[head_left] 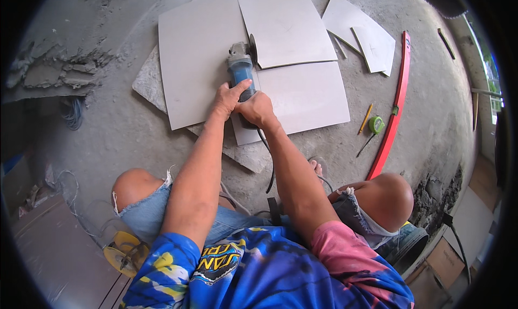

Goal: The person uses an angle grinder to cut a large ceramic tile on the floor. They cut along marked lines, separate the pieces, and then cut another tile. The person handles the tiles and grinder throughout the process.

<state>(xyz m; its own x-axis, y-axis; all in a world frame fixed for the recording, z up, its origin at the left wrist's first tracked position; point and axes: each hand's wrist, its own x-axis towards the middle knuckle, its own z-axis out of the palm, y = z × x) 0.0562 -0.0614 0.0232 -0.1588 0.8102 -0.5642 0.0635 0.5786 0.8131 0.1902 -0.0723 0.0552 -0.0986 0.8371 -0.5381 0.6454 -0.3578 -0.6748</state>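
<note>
Both hands are closed around the body of a blue angle grinder (241, 73) with a grey metal head. My left hand (227, 98) wraps it from the left, thumb lying along the top. From the right, my right hand (257, 110) grips the rear part, partly hiding it. The thin cutting disc (253, 50) stands upright at the left edge of a pale square tile (288, 28); whether it touches is unclear. Beneath lie a larger pale tile (194, 66) on the left and another tile (305, 96) nearer me. A black cord (268, 163) trails from the grinder toward me.
A rough slab (148, 85) sits under the tiles. Cut tile pieces (372, 47) lie at the far right. Alongside are a long red spirit level (398, 101), a green tape measure (376, 124) and a yellow pencil (365, 118). A yellow reel (125, 250) and a dark bucket (407, 247) flank my legs.
</note>
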